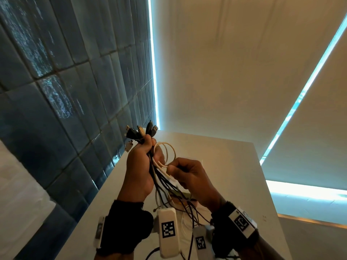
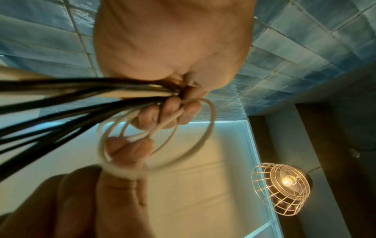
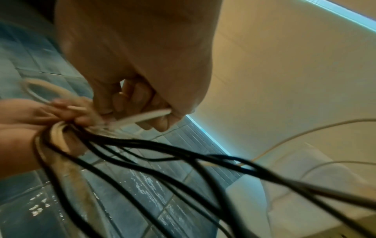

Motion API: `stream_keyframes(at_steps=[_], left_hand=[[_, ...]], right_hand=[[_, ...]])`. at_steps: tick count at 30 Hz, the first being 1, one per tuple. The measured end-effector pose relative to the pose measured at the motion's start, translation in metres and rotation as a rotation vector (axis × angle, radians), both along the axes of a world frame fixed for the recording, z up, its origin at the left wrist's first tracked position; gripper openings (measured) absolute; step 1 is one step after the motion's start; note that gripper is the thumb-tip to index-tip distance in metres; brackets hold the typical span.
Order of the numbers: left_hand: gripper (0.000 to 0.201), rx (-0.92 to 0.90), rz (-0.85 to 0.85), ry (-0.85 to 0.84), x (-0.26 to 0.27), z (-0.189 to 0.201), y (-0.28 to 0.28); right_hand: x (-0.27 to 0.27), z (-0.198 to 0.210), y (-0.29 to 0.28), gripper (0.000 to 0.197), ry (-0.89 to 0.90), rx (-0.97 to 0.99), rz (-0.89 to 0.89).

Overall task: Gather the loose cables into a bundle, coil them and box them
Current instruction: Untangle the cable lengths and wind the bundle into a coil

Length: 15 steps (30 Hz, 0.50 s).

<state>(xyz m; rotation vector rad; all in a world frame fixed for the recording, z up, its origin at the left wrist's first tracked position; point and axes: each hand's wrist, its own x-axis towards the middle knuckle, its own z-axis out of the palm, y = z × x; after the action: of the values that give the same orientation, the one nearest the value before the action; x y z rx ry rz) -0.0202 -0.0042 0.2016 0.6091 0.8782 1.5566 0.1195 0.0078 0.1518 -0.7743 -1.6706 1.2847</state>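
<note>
My left hand [image 1: 144,158] grips a bundle of black and white cables [image 1: 160,182] upright above the white table [image 1: 234,166], with the USB plugs [image 1: 140,132] sticking out over the fist. A white cable [image 1: 168,150] loops around beside the left fingers. My right hand [image 1: 185,172] pinches that white cable's end just right of the bundle. The left wrist view shows the left fingers [image 2: 173,112] curled round the cables [image 2: 81,96] and the white loop [image 2: 191,145]. In the right wrist view the right fingers [image 3: 154,112] pinch the white cable [image 3: 142,118], while black strands [image 3: 162,153] trail down.
Blue tiled wall [image 1: 56,91] stands at the left, close to the table's edge. Loose cable tails [image 1: 187,209] hang onto the table under my hands. A wire-cage lamp [image 2: 281,188] hangs overhead. The box is not in view.
</note>
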Motion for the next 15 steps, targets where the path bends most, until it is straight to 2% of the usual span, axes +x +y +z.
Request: stream_keyframes(at_steps=[3, 7, 15], left_hand=[[0.035, 0.019, -0.023, -0.008, -0.004, -0.003, 0.0], [0.036, 0.042, -0.021, -0.026, -0.007, -0.001, -0.002], [0.036, 0.133, 0.008, -0.028, -0.019, 0.02, -0.01]], right_hand=[[0.006, -0.02, 0.008, 0.018, 0.02, -0.057, -0.047], [0.015, -0.04, 0.017, 0.022, -0.043, -0.143, -0.101], [0.036, -0.083, 0.019, 0.031, -0.098, -0.332, -0.271]])
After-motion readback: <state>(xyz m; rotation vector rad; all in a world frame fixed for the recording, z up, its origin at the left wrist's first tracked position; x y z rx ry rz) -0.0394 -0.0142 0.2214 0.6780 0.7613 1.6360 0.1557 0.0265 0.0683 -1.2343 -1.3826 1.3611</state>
